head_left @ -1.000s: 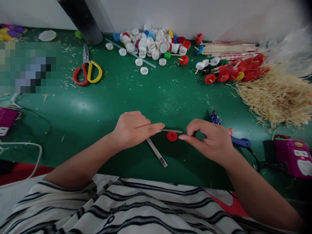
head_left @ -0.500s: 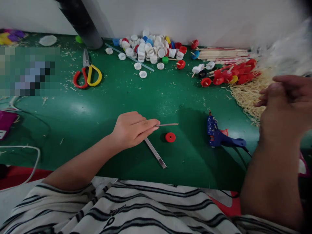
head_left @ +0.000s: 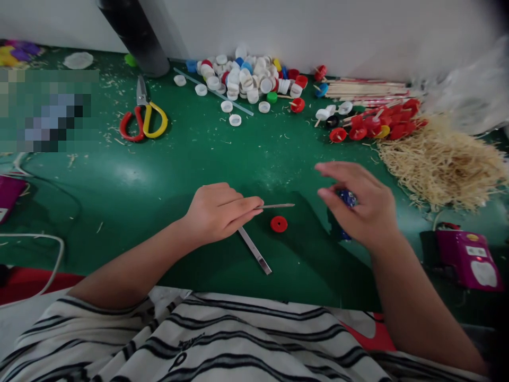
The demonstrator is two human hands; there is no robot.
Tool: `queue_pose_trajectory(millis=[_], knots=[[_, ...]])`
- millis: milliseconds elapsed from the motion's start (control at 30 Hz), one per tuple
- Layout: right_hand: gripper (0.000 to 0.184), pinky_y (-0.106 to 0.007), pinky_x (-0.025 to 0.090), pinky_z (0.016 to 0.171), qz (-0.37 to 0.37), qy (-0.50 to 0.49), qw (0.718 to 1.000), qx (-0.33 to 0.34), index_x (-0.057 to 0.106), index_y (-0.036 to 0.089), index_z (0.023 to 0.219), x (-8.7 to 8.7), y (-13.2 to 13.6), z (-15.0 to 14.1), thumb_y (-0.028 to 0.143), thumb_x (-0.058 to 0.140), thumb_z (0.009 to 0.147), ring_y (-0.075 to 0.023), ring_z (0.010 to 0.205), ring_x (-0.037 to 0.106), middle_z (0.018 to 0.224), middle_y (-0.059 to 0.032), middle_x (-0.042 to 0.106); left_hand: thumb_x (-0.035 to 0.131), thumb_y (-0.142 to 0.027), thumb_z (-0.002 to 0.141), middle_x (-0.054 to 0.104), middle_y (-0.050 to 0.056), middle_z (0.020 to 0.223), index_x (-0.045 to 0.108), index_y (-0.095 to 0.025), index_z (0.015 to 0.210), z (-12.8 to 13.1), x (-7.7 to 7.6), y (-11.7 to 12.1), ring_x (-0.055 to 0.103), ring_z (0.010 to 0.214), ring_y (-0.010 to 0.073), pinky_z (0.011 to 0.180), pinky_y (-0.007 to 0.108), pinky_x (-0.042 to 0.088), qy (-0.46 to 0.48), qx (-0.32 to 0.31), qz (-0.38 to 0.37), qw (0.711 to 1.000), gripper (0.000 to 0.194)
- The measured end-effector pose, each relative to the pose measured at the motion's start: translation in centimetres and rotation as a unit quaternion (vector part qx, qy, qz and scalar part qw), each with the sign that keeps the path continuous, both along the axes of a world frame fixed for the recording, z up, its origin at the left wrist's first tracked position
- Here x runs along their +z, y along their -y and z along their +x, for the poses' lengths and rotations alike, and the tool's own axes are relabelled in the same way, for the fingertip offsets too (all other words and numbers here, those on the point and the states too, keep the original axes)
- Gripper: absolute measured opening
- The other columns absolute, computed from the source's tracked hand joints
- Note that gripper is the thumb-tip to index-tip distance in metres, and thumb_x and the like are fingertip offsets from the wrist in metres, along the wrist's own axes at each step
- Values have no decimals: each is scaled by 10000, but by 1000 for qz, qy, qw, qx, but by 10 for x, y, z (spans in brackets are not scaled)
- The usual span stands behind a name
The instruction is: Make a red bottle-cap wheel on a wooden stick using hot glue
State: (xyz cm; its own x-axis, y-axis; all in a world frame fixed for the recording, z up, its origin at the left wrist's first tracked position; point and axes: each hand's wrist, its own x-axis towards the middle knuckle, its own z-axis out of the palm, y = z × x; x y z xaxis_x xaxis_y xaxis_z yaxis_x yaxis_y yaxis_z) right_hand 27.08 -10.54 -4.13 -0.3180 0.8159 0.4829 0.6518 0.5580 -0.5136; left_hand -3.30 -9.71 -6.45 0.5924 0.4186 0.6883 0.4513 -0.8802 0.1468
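Note:
My left hand [head_left: 217, 214] is closed, pinching a thin pointed stick [head_left: 279, 206] between thumb and forefinger; its tip points right. Just below that tip, a red bottle cap [head_left: 279, 224] with a small hole in its middle lies on the green table [head_left: 191, 154]. Partly under my left hand rests a slim silver metal tool [head_left: 255, 251], perhaps a craft knife. My right hand [head_left: 360, 204] hovers with thumb and fingers apart and nothing between them. Behind it, the blue glue gun [head_left: 347, 199] is mostly hidden.
Loose bottle caps [head_left: 246, 79] are heaped at the back, with red caps on sticks [head_left: 397, 119] to their right. Wood shavings [head_left: 441, 164] and a magenta box [head_left: 469, 260] are on the right. Scissors [head_left: 143, 114] lie at the left, near a dark cylinder [head_left: 139, 34].
My right hand has moved left and nearer, from over the wood shavings to above the glue gun. My left hand keeps the stick almost in place.

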Motion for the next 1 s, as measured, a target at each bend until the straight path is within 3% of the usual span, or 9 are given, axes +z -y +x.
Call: queue_pose_trajectory(millis=[133, 300, 500, 767, 1000], knots=[[208, -364, 655, 827, -63, -28, 993, 92, 760, 287, 1181, 0, 17, -21, 260, 687, 988, -216, 1016, 767, 1143, -67, 802, 667, -253, 1012, 706, -32, 681, 706, -174, 1092, -1, -2, 0, 598, 553, 97, 563, 266, 438, -25, -2, 25, 999, 119], [100, -328, 632, 776, -68, -67, 993, 73, 760, 265, 1003, -4, 25, -35, 231, 667, 994, -184, 870, 760, 950, -45, 806, 645, -267, 1028, 713, -47, 676, 696, -196, 1085, 1, -2, 1, 590, 537, 88, 543, 269, 411, -42, 3, 42, 998, 104], [60, -274, 599, 671, -116, -100, 986, 67, 748, 258, 946, -3, 24, -34, 226, 704, 971, -152, 779, 747, 899, -23, 800, 653, -261, 1025, 720, -47, 678, 711, -197, 1083, 2, -1, 1, 583, 539, 82, 546, 268, 405, -50, 3, 44, 998, 103], [108, -273, 578, 644, -122, -95, 987, 34, 726, 240, 859, -8, 25, -34, 248, 704, 964, -153, 731, 714, 834, -25, 772, 622, -291, 1046, 703, -52, 652, 725, -204, 1048, 3, 0, 1, 573, 533, 87, 544, 263, 402, -49, 16, 53, 997, 135], [80, -259, 566, 644, -140, -132, 980, 60, 735, 258, 873, -2, 24, -33, 229, 723, 946, -139, 715, 705, 825, -2, 768, 637, -265, 1030, 723, -38, 687, 699, -188, 1099, 1, -1, 2, 587, 547, 95, 555, 275, 410, -45, 3, 46, 998, 120]])
